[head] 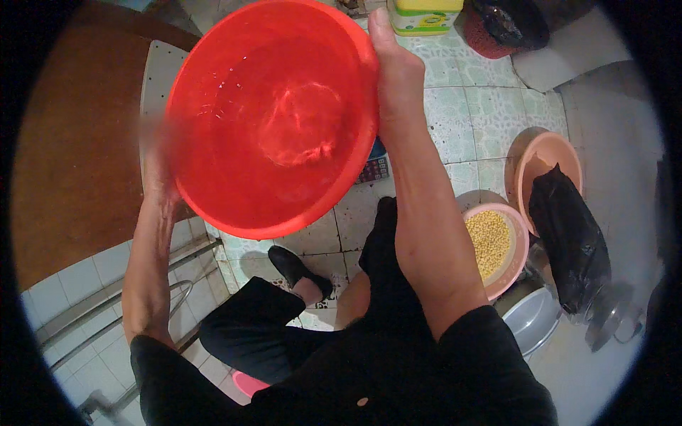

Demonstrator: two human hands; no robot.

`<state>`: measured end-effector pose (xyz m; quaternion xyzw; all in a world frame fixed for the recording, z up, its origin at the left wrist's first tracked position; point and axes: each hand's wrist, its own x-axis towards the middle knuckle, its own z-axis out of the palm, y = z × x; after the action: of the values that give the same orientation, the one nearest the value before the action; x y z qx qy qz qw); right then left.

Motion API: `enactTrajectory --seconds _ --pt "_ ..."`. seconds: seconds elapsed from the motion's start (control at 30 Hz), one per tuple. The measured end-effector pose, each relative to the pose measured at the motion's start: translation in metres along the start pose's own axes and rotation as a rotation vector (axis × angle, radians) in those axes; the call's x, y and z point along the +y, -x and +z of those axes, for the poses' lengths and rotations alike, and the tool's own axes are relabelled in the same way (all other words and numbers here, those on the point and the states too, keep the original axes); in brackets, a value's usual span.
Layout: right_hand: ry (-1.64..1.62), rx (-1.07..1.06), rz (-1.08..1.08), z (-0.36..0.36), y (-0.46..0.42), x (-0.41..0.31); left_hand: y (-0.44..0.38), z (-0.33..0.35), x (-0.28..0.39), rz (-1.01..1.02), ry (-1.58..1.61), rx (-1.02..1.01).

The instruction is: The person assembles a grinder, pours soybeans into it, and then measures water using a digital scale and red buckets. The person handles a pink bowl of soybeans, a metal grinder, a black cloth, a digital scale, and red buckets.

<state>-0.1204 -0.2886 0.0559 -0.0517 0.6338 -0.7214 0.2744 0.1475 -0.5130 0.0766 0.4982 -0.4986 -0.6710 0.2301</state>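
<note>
A large red plastic basin [277,117] is held up in front of me, tilted, with shiny glints and ripples inside that look like water. My left hand [160,160] grips its left side; the fingers there are blurred. On the opposite side my right hand [397,74] clasps the rim, thumb pointing up along the outer edge and the other fingers hidden behind the basin. The basin is above the tiled floor and covers part of it.
A brown wooden panel [80,138] stands at left above a metal rail [106,309]. At right are a pink bowl of yellow soybeans [487,242], an orange basin [543,154], a black plastic bag [570,239] and a metal basin [533,319]. A yellow-and-white container [426,18] stands beyond.
</note>
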Motion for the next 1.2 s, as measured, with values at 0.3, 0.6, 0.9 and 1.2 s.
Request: enactTrajectory --seconds 0.3,0.6,0.9,1.2 --pt "-0.373 0.033 -0.012 0.010 -0.011 0.009 -0.021 -0.012 -0.006 0.000 -0.054 0.019" --pt "-0.264 -0.111 0.061 0.006 -0.024 0.021 0.019 0.006 0.014 -0.033 -0.245 -0.061" --pt "-0.162 -0.375 0.155 -0.011 -0.015 0.026 0.258 -0.200 -0.068 0.283 -0.812 0.445" --pt "0.434 0.185 -0.691 -0.022 0.035 -0.009 0.770 -0.210 -0.478 -0.756 -0.703 1.309"
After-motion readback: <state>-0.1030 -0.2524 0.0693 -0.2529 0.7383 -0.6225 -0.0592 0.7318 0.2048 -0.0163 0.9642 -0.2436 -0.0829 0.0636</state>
